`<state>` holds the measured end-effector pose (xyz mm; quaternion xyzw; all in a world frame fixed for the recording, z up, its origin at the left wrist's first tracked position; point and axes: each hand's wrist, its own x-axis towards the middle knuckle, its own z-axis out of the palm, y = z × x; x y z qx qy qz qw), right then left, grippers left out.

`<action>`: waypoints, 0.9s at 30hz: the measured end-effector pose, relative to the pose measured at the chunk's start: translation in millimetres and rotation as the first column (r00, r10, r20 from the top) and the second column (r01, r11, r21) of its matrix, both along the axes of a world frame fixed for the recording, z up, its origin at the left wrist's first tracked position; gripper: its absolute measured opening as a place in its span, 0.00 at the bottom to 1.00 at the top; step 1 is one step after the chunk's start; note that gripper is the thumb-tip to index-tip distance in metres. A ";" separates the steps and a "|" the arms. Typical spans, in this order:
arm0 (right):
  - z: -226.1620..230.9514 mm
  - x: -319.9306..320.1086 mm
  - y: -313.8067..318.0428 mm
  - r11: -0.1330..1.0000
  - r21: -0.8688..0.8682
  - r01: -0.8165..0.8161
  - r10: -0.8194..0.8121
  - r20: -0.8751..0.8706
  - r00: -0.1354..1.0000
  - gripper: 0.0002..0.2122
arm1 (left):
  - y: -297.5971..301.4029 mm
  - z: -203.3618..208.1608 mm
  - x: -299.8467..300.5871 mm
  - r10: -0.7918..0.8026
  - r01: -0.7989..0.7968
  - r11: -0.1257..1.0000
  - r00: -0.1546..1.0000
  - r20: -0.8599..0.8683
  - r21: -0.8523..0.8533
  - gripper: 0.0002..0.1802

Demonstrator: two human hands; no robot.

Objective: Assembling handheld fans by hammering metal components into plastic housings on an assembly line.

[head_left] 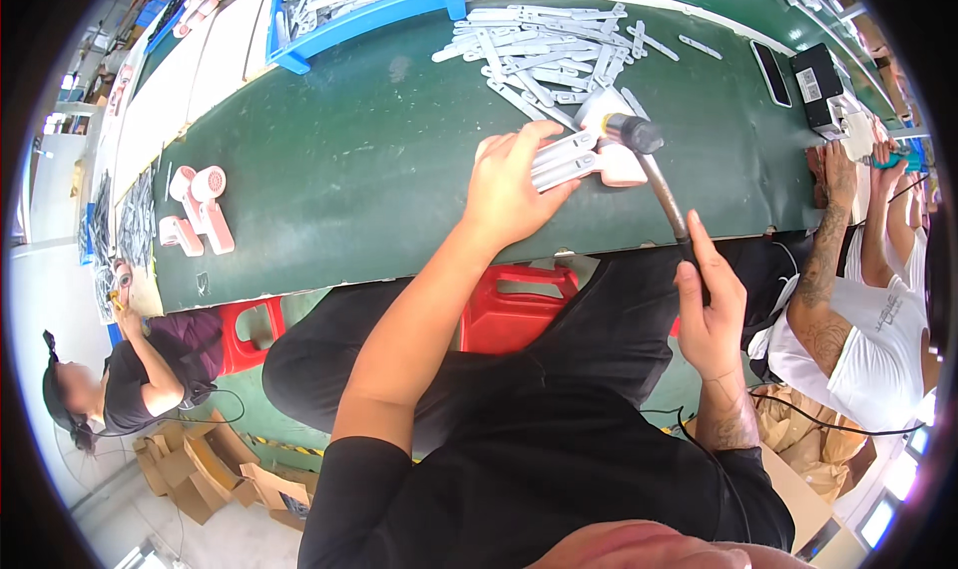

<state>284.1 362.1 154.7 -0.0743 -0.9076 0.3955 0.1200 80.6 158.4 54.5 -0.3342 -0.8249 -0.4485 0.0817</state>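
My left hand [511, 185] is closed around two pale pink parts with long grey faces [567, 162], side by side over the green table [379, 170]. Their rounded pink ends [621, 166] stick out to the right of my fingers. My right hand [711, 309] grips the dark handle of a hammer [635, 132], whose black head is just above those rounded ends. Whether the head touches them I cannot tell. A pile of loose grey plastic strips [544, 50] lies just beyond.
Several pink parts with round heads [208, 184] lie at the table's left. A blue bin [374, 10] of grey strips stands at the back. At right are a phone [770, 73] and a black box [818, 88]. Other people sit at both sides; a red stool [514, 314] is below.
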 end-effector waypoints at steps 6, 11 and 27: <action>-27.5 -18.2 -8.5 0.996 0.044 -0.072 0.068 0.095 0.993 0.22 | 0.4 -3.9 2.9 0.042 -0.043 0.999 0.999 0.020 0.019 0.44; -20.4 -30.5 -16.9 0.997 0.067 -0.026 0.038 -0.189 0.981 0.23 | 1.3 -3.0 3.5 0.025 -0.026 0.999 0.999 0.032 0.039 0.47; -28.6 -36.5 -24.8 0.982 0.083 -0.171 0.158 0.144 0.977 0.22 | -32.7 9.0 14.7 0.073 -0.080 0.996 0.973 0.218 0.026 0.66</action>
